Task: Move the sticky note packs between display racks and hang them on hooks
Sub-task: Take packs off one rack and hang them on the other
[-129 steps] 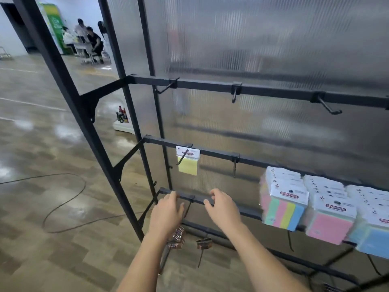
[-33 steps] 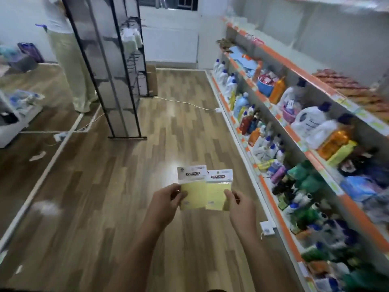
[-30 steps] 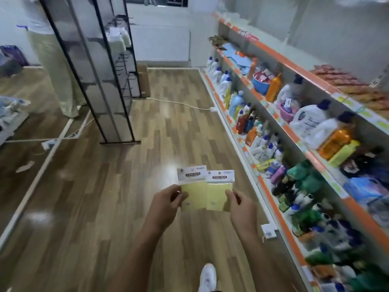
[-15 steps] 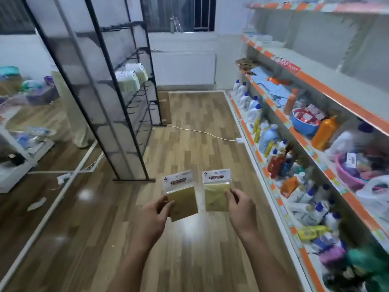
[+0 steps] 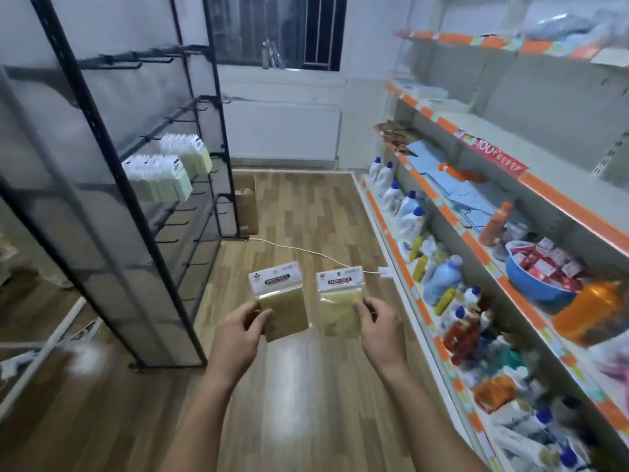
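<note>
Left grip: left hand (image 5: pixel 240 330) pinching the lower left edge of the tilted yellow sticky note pack in clear plastic (image 5: pixel 279 299), thumb on the front, fingers curled behind.
Right grip: right hand (image 5: pixel 380 327) pinching the lower right edge of the upright yellow sticky note pack in clear plastic (image 5: pixel 340 299), thumb on the front, fingers curled round the side.
Orientation: both packs long axis up-down, white header cards with the red label on top; left one leaning top-leftward, right one near vertical.
Position to grip: each pack standing up above and inward of its hand, held in front of the chest over the brown wood-plank floor (image 5: pixel 306 212); a clear gap between the two.
Change: packs overlapping side by side about a second ago, now held apart; left pack more tilted than half a second ago; black metal display rack with hooks (image 5: pixel 112 185) closer and larger on the left.
On the rack: pale green and white packs hanging in bunches (image 5: pixel 163 170) on upper hooks, well apart from the hands.
Right side: white and orange store shelves (image 5: pixel 510 206) stocked with bottles, a blue bowl (image 5: pixel 534 277) on the middle level.
</note>
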Demonstrator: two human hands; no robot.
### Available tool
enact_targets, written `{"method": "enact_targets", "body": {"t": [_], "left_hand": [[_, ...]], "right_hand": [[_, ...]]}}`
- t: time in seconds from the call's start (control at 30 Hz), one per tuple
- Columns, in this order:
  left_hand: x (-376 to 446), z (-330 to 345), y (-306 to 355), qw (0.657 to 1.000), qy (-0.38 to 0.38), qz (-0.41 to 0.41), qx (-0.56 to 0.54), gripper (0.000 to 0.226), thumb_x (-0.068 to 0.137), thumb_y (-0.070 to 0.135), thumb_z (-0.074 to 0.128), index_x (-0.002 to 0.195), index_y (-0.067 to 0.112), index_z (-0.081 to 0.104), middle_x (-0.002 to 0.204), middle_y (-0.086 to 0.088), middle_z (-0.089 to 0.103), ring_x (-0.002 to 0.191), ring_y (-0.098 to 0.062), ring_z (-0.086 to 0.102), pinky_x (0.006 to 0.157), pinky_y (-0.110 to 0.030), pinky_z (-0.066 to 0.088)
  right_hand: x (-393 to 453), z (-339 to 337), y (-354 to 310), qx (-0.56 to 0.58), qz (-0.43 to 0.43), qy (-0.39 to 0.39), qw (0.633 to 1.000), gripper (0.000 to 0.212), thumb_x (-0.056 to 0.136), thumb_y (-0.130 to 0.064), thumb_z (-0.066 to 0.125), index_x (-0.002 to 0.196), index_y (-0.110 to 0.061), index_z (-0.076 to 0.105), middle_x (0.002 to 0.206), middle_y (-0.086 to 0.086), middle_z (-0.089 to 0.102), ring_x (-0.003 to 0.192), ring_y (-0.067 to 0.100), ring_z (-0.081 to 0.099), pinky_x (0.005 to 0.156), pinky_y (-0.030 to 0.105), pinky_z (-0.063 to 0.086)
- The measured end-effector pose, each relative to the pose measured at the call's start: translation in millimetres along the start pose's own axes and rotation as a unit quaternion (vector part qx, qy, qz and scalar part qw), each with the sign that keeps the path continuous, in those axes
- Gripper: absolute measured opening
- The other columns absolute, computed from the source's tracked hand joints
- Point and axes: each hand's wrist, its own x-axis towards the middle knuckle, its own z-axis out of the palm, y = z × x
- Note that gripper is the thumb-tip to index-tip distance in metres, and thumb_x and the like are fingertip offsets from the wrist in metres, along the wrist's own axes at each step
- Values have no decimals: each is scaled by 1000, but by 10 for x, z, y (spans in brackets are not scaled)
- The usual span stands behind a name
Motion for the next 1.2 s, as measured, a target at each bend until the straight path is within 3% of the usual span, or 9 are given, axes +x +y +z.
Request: {"method": "enact_targets", "body": {"t": [0.07,0.17,0.33,0.47,0.6,0.8,0.93,1.1,1.2], "left_hand": [[497,-7,-8,1000,0,6,1,16,94,14,63,79,15,65,73,7,68,69,-12,63,63,-23,48],[1095,4,-79,1000,-3,6,8,19,95,15,62,76,18,63,72,9,66,67,-5,59,62,-19,46],[2061,-57,-354,997,57,-13,54,24,93,19,64,71,17,56,65,8,60,63,-7,53,61,-25,41],[2819,-201,-479,987,138,-36,70,24,93,19,64,71,28,58,70,20,64,67,5,55,63,-14,42],[3453,-313,-525,964,244,-88,66,14,94,21,63,86,32,67,83,18,71,79,4,62,67,-18,44],[3980,-524,-564,926,335,-159,69,12,97,31,59,102,28,69,97,16,73,91,2,66,75,-21,51],[4439,-637,-717,904,374,-201,56,28,95,36,60,117,21,67,111,12,71,104,-3,64,91,-27,52],[5184,-733,-805,903,380,-193,58,11,97,22,58,100,26,68,96,18,72,91,7,64,72,-6,43],[5528,-754,-881,893,401,-194,61,10,97,26,58,98,26,68,95,16,71,90,4,64,78,-17,49]], "right_hand": [[417,189,-66,0,-2,1,1000,13,98,-25,61,93,-16,69,84,-4,67,79,7,61,66,22,41],[1007,530,-92,0,3,-2,1000,14,97,-25,61,92,-15,69,85,-3,68,80,12,62,65,22,39],[2090,1268,-198,21,-7,-44,999,14,96,-26,61,93,-16,71,87,-3,70,81,13,62,71,30,45],[3045,1957,-446,50,-55,-118,990,12,96,-22,61,90,-18,71,84,-5,69,78,6,61,63,12,39],[3935,2635,-777,53,-112,-220,968,11,96,-25,61,89,-24,69,86,-10,68,82,12,62,70,25,43],[4743,3570,-1436,73,-187,-330,922,14,98,-25,60,91,-18,70,87,-6,69,83,13,62,75,29,45],[5096,4075,-1668,83,-216,-366,901,16,99,-28,57,96,-19,70,92,-9,69,87,10,61,73,26,42],[5644,4603,-1850,85,-221,-372,898,18,100,-28,54,96,-20,69,92,-8,69,87,7,60,68,11,39],[5915,4808,-1922,79,-230,-388,889,19,100,-29,52,93,-20,68,90,-9,69,85,3,60,66,8,38]]}}
